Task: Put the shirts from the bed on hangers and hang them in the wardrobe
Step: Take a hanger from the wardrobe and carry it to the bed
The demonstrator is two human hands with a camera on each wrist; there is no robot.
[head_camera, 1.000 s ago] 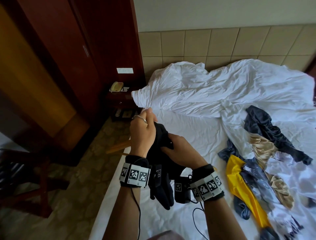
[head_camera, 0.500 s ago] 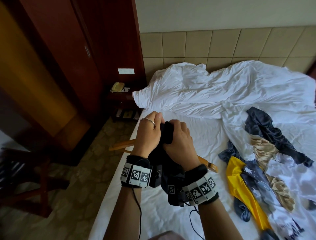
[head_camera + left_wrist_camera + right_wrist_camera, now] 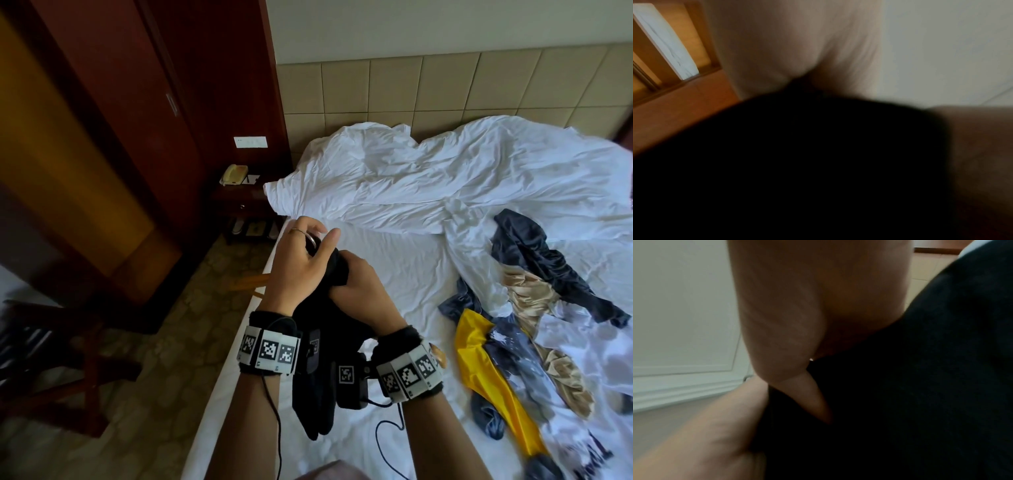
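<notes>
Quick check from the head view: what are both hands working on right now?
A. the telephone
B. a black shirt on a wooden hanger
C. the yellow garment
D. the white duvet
B: the left hand and right hand bunch the black shirt over the bed edge, with the wooden hanger poking out beside it.

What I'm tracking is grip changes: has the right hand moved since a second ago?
Yes: the right hand has shifted slightly up and left, away from the yellow shirt, closing against the left hand.
</notes>
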